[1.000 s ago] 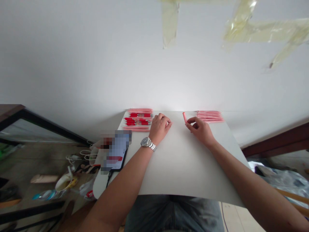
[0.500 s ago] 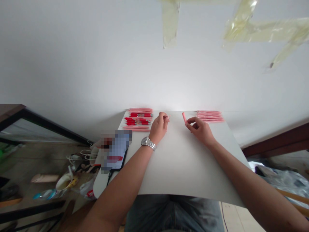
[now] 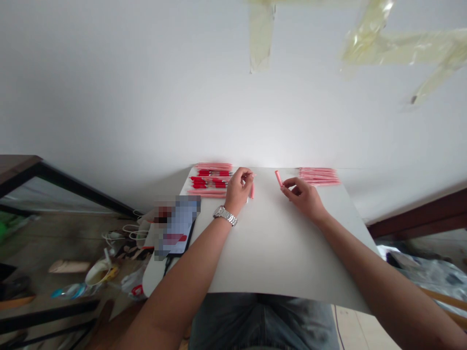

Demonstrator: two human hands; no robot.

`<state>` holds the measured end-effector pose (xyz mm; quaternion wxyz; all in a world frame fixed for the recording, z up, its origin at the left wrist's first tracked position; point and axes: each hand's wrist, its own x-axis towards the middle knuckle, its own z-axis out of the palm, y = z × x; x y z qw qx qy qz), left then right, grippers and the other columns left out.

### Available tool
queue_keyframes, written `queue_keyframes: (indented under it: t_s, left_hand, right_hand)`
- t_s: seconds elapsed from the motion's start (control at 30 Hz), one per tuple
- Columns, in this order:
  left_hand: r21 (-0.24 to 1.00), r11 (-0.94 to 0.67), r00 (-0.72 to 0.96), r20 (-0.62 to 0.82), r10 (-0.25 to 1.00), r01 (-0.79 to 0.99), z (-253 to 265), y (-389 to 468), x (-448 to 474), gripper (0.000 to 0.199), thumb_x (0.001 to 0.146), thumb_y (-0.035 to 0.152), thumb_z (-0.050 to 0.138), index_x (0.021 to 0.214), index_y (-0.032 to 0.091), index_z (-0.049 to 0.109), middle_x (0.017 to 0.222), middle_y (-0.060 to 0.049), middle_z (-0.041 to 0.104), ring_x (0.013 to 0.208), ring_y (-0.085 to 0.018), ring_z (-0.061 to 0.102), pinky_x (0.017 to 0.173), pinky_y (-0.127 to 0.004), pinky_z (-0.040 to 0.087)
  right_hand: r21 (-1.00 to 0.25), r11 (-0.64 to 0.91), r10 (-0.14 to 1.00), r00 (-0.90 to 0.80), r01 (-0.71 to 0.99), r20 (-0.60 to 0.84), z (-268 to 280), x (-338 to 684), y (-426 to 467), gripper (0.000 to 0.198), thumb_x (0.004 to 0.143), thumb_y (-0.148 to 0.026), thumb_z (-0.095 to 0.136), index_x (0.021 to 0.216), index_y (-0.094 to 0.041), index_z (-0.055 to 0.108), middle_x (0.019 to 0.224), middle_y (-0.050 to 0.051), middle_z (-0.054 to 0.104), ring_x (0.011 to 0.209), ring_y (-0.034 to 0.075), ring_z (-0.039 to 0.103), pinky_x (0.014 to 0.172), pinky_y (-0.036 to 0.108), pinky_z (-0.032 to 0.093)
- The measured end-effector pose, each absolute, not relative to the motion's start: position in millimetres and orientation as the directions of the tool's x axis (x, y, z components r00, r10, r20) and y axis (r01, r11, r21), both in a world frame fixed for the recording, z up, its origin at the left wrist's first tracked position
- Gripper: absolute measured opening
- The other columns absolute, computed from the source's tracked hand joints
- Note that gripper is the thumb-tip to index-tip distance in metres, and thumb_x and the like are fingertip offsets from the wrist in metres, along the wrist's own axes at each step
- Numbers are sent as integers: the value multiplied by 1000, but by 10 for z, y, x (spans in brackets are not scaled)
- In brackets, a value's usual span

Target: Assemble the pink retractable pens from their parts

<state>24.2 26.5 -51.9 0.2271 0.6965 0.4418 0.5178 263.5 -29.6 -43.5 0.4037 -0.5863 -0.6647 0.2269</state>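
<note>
My left hand (image 3: 239, 188), wearing a metal watch (image 3: 225, 215), is closed in a pinch on a slim pink pen. A pale tip pokes out past the fingertips, and a pink length of the pen (image 3: 252, 191) shows below them; the fingers hide its middle. Across a small gap, my right hand (image 3: 299, 193) pinches a short pink tube, which looks like a pen cap (image 3: 278, 177), tilted up to the left. Both hands are over the white table (image 3: 277, 253).
Pink pens (image 3: 319, 176) lie in a row at the back right. At the back left are more pink pens (image 3: 213, 166) and red pens (image 3: 211, 183). A phone (image 3: 180, 228) with a cable rests at the left edge. A wall (image 3: 219, 97) stands behind the table.
My left hand has turned slightly, and a pink length of the pen now shows below its fingers. The right hand keeps the cap in nearly the same place.
</note>
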Motion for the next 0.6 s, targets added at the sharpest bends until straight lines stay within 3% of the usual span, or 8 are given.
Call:
queue_keyframes:
  t_s: [0.27,0.43,0.6]
  left_hand:
    - [801,-490,75,496,865,345,-524,269,238,11,98,30,59,101,22,66,97,-4,71,81,-15,62,76,-28,50]
    - [838,-480,90,474,876,259,-522,271,233,18,100,38,57,103,22,66,104,-7,73,94,-18,69,86,-31,55]
    - [870,-471,116,457,882,146,-519,263,246,18,100,40,57,100,23,63,104,-7,74,94,-18,72,89,-33,58]
  right_hand:
    - [-771,217,964,-4,598,267,-453,2648,-287,33,89,-55,65,101,-24,68,92,4,75,58,14,61,56,28,47]
    - [-771,215,965,-7,600,263,-458,2656,-289,32,89,-54,65,102,-25,69,92,3,74,59,14,61,57,28,47]
    - [-768,226,963,-21,600,267,-440,2654,-300,32,89,-54,65,102,-25,69,91,3,74,58,13,60,57,27,47]
